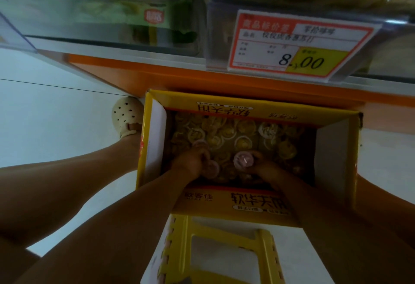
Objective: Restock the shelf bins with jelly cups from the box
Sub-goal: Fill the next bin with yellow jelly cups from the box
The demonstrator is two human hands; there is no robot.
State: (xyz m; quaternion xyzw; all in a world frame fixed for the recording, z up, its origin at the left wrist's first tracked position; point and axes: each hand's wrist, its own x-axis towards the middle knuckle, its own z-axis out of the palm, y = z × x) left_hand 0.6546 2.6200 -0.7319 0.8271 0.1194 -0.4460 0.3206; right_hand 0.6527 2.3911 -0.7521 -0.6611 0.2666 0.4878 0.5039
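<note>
An open yellow cardboard box [334, 149] stands on the floor against the shelf base, holding several jelly cups [243, 142], mostly yellow with a few pink ones. Both my hands reach down into it. My left hand [190, 162] is closed around pink jelly cups [210, 168] near the box's front left. To the right of it, my right hand [262, 164] grips one pink jelly cup [242, 160], its foil lid facing up. Clear shelf bins [101, 19] sit above, with green packets in the left one and yellow packets in the right one.
A red and yellow price tag [292, 45] hangs on the right bin's front. The orange shelf base [202, 79] runs behind the box. A yellow folding stool [215, 252] stands under me. My leg and a cream clog [126, 115] are left of the box on the white floor.
</note>
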